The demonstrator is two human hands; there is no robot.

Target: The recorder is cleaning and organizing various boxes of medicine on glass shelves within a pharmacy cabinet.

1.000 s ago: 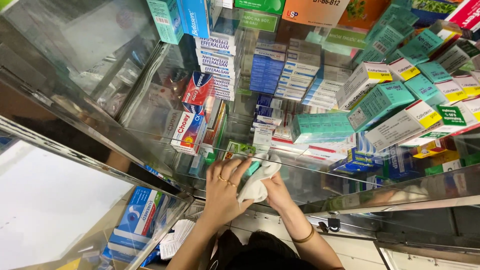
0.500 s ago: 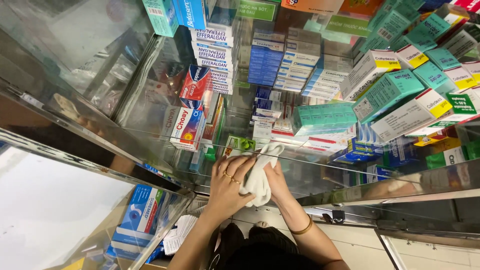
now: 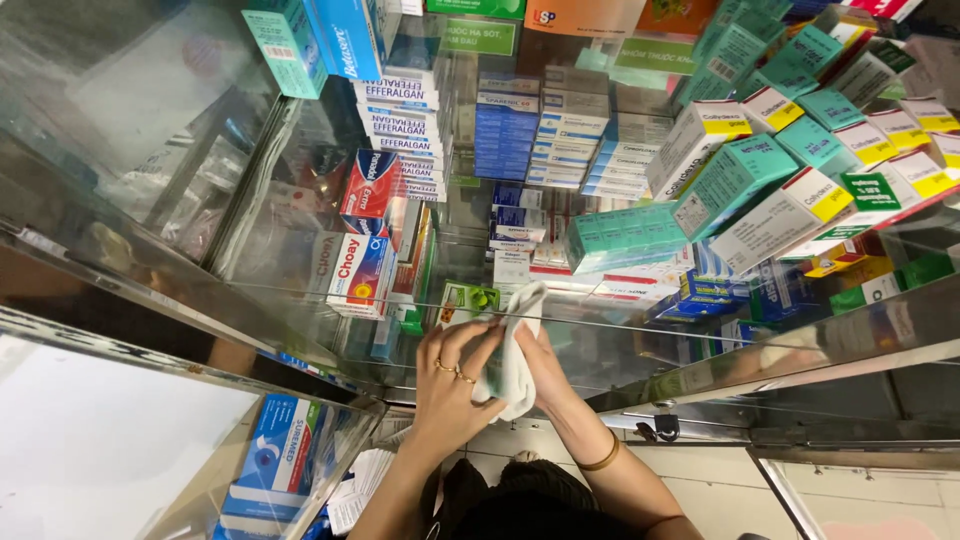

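My left hand point(image 3: 448, 388), with rings on two fingers, and my right hand point(image 3: 545, 372), with a bangle at the wrist, meet at the bottom centre. Both grip a crumpled white cloth point(image 3: 516, 352) and press it against the front edge of a glass shelf point(image 3: 300, 292). The cloth's upper end reaches up over the glass, next to a small green box point(image 3: 470, 298). Part of the cloth is hidden between my palms.
Stacked medicine boxes fill the glass shelves: blue and white stacks point(image 3: 505, 130) in the middle, teal boxes point(image 3: 735, 175) on the right, red boxes point(image 3: 362, 270) on the left. A metal cabinet frame point(image 3: 800, 365) runs along the right. A blue box point(image 3: 285, 450) lies lower left.
Both hands and the cloth have slid upward along the glass. The cloth now stretches higher over the shelf edge.
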